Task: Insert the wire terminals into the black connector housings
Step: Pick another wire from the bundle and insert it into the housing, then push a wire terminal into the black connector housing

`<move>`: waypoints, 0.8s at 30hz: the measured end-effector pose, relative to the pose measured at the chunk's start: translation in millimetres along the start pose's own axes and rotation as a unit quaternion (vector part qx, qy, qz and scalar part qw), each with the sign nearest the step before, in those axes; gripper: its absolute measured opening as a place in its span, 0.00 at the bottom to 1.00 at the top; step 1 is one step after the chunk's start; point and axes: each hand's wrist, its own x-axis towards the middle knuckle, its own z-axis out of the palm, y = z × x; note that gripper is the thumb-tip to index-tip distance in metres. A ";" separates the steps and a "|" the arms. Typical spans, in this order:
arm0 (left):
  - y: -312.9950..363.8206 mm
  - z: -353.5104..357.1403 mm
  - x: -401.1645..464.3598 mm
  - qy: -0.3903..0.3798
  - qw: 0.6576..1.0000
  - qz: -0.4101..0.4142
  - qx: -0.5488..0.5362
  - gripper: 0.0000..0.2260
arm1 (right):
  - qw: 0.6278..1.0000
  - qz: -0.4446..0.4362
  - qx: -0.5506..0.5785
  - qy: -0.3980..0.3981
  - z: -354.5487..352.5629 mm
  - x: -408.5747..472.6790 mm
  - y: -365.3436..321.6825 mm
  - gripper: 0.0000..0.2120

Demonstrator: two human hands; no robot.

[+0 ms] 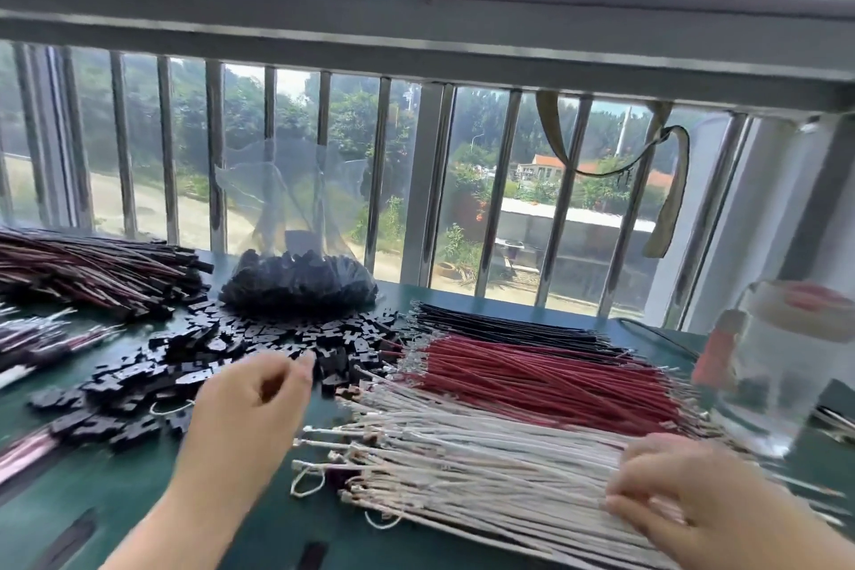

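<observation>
Loose black connector housings lie scattered over the green table, in front of a clear bag of more housings. To the right lie three rows of wires: black, red and white, metal terminals pointing left. My left hand hovers at the near edge of the scattered housings, fingers loosely curled, thumb and forefinger close together; nothing shows between them. My right hand rests on the right end of the white wires, its fingers curved onto the strands.
Finished wire bundles with housings are piled at the far left. A clear glass jar and a reddish object stand at the right. A barred window runs behind the table.
</observation>
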 end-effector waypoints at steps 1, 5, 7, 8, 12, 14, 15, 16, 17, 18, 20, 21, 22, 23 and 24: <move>-8.0 -0.8 6.3 0.051 0.993 0.040 0.101 0.20 | 1.000 -0.016 -0.009 -0.017 9.5 4.3 -13.4 0.16; -55.4 0.6 31.9 -0.053 0.892 -0.018 0.449 0.15 | 0.995 -0.057 -0.077 0.015 35.9 16.4 -38.6 0.17; -73.7 5.0 37.8 -0.117 0.843 -0.050 0.522 0.16 | 0.988 -0.082 -0.114 0.066 41.3 15.9 -44.0 0.11; -77.5 7.9 39.0 -0.128 0.843 -0.043 0.520 0.14 | 0.984 -0.098 -0.126 0.081 45.2 15.4 -45.2 0.09; -78.9 11.5 39.1 -0.081 0.891 -0.011 0.447 0.06 | 0.971 -0.094 -0.191 0.105 54.3 19.2 -47.2 0.11; -76.9 9.8 37.6 -0.094 0.889 -0.014 0.448 0.13 | 0.964 -0.097 -0.213 0.123 57.7 18.9 -49.9 0.13; -76.4 8.7 36.4 -0.089 0.895 -0.006 0.437 0.15 | 0.966 -0.085 -0.205 0.134 56.9 17.7 -52.2 0.15; -73.7 7.2 34.2 -0.077 0.906 0.000 0.416 0.16 | 0.966 -0.074 -0.194 0.155 56.3 16.5 -52.2 0.17; -70.7 5.8 31.6 -0.056 0.924 0.009 0.378 0.16 | 0.969 -0.052 -0.174 0.170 52.9 15.1 -52.7 0.20; -66.0 4.1 28.9 -0.025 0.944 0.015 0.328 0.16 | 0.969 -0.040 -0.147 0.195 51.5 14.5 -49.9 0.23; -52.0 1.7 22.9 0.022 0.977 0.027 0.208 0.14 | 0.969 -0.033 -0.044 0.239 45.9 14.1 -44.6 0.24; -43.0 2.1 18.6 0.020 0.989 0.026 0.145 0.12 | 0.965 -0.024 -0.005 0.262 43.5 13.8 -41.3 0.28; -32.8 3.2 12.7 -0.006 0.996 0.019 0.086 0.09 | 0.961 -0.028 0.023 0.274 42.0 13.8 -39.5 0.31; -23.9 6.2 5.7 -0.048 0.998 0.012 0.030 0.07 | 0.957 -0.022 0.011 0.290 38.2 13.6 -41.4 0.30; -13.7 10.1 -2.9 -0.096 0.995 0.003 -0.014 0.09 | 0.952 -0.015 -0.011 0.306 34.3 13.0 -42.1 0.26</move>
